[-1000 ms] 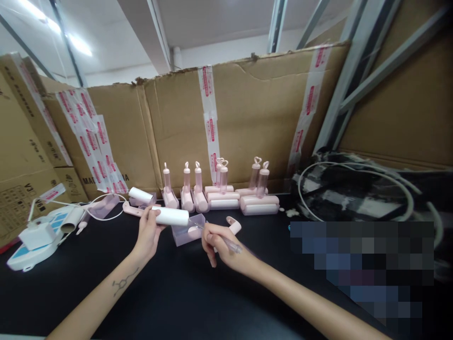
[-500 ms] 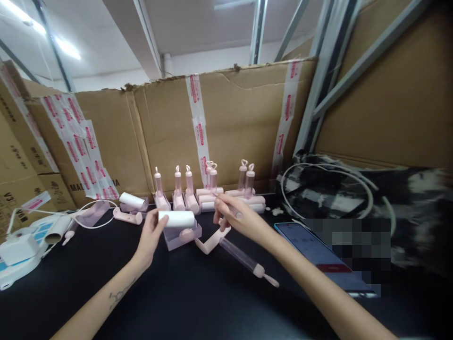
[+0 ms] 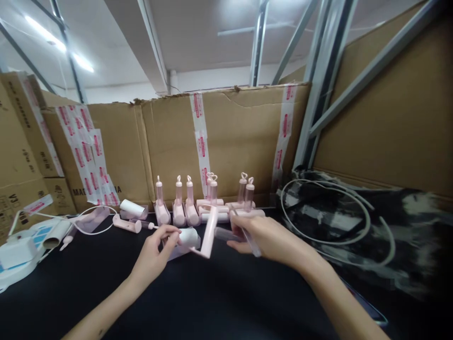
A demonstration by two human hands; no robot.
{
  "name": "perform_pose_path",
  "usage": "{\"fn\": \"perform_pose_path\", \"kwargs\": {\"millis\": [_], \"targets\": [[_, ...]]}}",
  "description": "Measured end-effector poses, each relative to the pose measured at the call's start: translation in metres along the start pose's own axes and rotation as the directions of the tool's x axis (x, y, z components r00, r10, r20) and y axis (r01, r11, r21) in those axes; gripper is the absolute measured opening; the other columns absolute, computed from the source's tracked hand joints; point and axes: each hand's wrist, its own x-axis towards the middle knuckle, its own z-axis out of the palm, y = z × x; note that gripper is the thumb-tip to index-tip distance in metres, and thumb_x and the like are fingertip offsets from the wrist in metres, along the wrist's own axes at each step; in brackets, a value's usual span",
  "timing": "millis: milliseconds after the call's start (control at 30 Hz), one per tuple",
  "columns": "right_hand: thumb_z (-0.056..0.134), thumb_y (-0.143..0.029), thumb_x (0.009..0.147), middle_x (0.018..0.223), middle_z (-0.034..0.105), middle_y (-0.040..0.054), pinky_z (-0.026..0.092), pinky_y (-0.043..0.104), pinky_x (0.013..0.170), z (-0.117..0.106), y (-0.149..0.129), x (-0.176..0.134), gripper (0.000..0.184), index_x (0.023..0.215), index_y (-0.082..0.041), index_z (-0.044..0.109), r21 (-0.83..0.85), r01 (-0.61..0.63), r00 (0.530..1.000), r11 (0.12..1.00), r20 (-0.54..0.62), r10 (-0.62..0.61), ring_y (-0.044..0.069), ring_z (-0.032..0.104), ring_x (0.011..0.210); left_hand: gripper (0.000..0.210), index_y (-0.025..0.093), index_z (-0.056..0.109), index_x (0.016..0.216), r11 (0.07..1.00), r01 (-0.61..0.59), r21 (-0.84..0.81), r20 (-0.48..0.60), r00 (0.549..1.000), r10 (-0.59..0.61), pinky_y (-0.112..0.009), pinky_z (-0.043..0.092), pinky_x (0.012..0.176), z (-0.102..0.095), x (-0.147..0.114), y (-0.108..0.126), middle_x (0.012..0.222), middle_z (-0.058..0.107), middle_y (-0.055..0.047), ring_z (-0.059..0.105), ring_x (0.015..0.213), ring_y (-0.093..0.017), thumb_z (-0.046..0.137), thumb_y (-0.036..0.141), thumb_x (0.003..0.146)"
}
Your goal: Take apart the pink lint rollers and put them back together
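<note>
A pink lint roller frame (image 3: 209, 232) with a clear tube handle hangs above the table between my hands. My right hand (image 3: 264, 234) is closed around the clear handle. A thin translucent stick (image 3: 252, 240) also lies along its fingers, blurred. My left hand (image 3: 157, 248) is closed in a pinch at the lower left end of the pink frame; its fingertips partly hide what they grip. Just behind them a white sticky roll (image 3: 189, 235) rests on a translucent purple case (image 3: 180, 253).
Several pink lint rollers (image 3: 189, 212) stand along the cardboard wall (image 3: 170, 141). Left are a pink frame (image 3: 127, 225), another white roll (image 3: 132, 208), a cable and a white power strip (image 3: 21, 252). Right lie a dark bag (image 3: 325, 222) with a cable and a phone (image 3: 368, 304).
My right hand has picked the lint roller frame up off the table. My left hand has let go of the white roll, now on the case, and moved to the frame. The view has tilted up.
</note>
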Motion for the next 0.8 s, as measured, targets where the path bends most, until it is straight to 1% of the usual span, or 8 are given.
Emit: {"fn": "perform_pose_path", "kwargs": {"millis": [67, 133, 233, 333, 600, 733, 767, 800], "targets": [[0.06, -0.036, 0.08, 0.076, 0.066, 0.0038, 0.04, 0.023, 0.055, 0.003, -0.018, 0.0, 0.02, 0.088, -0.018, 0.059, 0.029, 0.153, 0.985, 0.988, -0.087, -0.15, 0.018, 0.061, 0.066, 0.03, 0.018, 0.053, 0.102, 0.998, 0.017, -0.069, 0.059, 0.998, -0.013, -0.03, 0.046, 0.078, 0.001, 0.0, 0.006, 0.091, 0.066, -0.005, 0.062, 0.085, -0.019, 0.051, 0.041, 0.083], [0.055, -0.033, 0.085, 0.08, 0.064, 0.0054, 0.042, 0.025, 0.059, 0.018, -0.039, 0.004, 0.019, 0.095, -0.017, 0.057, -0.06, 0.305, 0.929, 0.95, -0.201, -0.311, 0.018, 0.061, 0.07, 0.034, 0.017, 0.046, 0.106, 0.984, 0.019, -0.176, 0.081, 0.997, -0.004, -0.029, 0.048, 0.076, 0.003, -0.001, 0.008, 0.094, 0.065, -0.007, 0.062, 0.086, -0.019, 0.054, 0.04, 0.081], [0.045, -0.032, 0.091, 0.078, 0.062, 0.0073, 0.043, 0.029, 0.058, 0.049, -0.062, 0.011, 0.027, 0.108, -0.013, 0.052, -0.256, 0.34, 0.836, 0.905, -0.358, -0.416, 0.02, 0.06, 0.068, 0.04, 0.02, 0.032, 0.11, 0.958, 0.073, -0.278, 0.023, 0.997, -0.07, -0.026, 0.051, 0.054, 0.007, -0.004, 0.005, 0.099, 0.061, -0.007, 0.062, 0.06, -0.013, 0.052, 0.041, 0.082], [0.042, -0.041, 0.091, 0.074, 0.06, 0.007, 0.039, 0.025, 0.048, 0.066, -0.071, 0.015, 0.034, 0.104, -0.013, 0.052, -0.289, 0.287, 0.84, 0.913, -0.381, -0.385, 0.019, 0.059, 0.064, 0.041, 0.025, 0.022, 0.111, 0.946, 0.149, -0.286, 0.016, 0.988, -0.151, -0.022, 0.043, 0.035, 0.01, -0.009, 0.001, 0.108, 0.056, -0.008, 0.052, 0.037, -0.006, 0.048, 0.043, 0.084], [0.044, -0.047, 0.089, 0.066, 0.064, 0.0039, 0.03, 0.022, 0.043, 0.051, -0.072, 0.021, 0.032, 0.093, -0.019, 0.057, -0.206, 0.255, 0.896, 0.945, -0.317, -0.311, 0.016, 0.059, 0.051, 0.042, 0.028, 0.023, 0.113, 0.955, 0.049, -0.293, -0.015, 0.998, -0.056, -0.024, 0.049, 0.041, 0.006, -0.008, 0.01, 0.106, 0.054, -0.004, 0.058, 0.043, -0.008, 0.052, 0.036, 0.084], [0.044, -0.044, 0.09, 0.064, 0.066, 0.0044, 0.034, 0.021, 0.046, 0.039, -0.035, 0.021, 0.031, 0.098, -0.02, 0.062, -0.285, 0.207, 0.859, 0.936, -0.406, -0.314, 0.016, 0.061, 0.052, 0.033, 0.021, 0.035, 0.1, 0.854, 0.197, -0.481, -0.144, 0.943, -0.299, -0.02, 0.038, 0.026, -0.037, 0.013, 0.003, 0.066, 0.052, 0.007, 0.047, 0.029, -0.009, 0.053, 0.039, 0.08], [0.044, -0.041, 0.09, 0.067, 0.067, 0.0057, 0.037, 0.022, 0.05, 0.035, -0.021, 0.019, 0.029, 0.1, -0.02, 0.062, -0.293, 0.146, 0.843, 0.945, -0.463, -0.274, 0.016, 0.063, 0.057, 0.031, 0.02, 0.036, 0.095, 0.845, 0.185, -0.502, -0.22, 0.918, -0.331, -0.021, 0.04, 0.028, -0.052, 0.017, 0.0, 0.062, 0.05, 0.007, 0.048, 0.03, -0.009, 0.055, 0.038, 0.078], [0.045, -0.041, 0.09, 0.073, 0.068, 0.0078, 0.04, 0.022, 0.053, 0.032, -0.007, 0.017, 0.03, 0.102, -0.02, 0.062, -0.271, 0.069, 0.83, 0.96, -0.519, -0.206, 0.018, 0.064, 0.061, 0.032, 0.021, 0.035, 0.096, 0.878, 0.086, -0.471, -0.384, 0.876, -0.292, -0.021, 0.042, 0.03, -0.067, 0.018, -0.003, 0.063, 0.051, 0.008, 0.049, 0.031, -0.009, 0.057, 0.036, 0.077]]}}
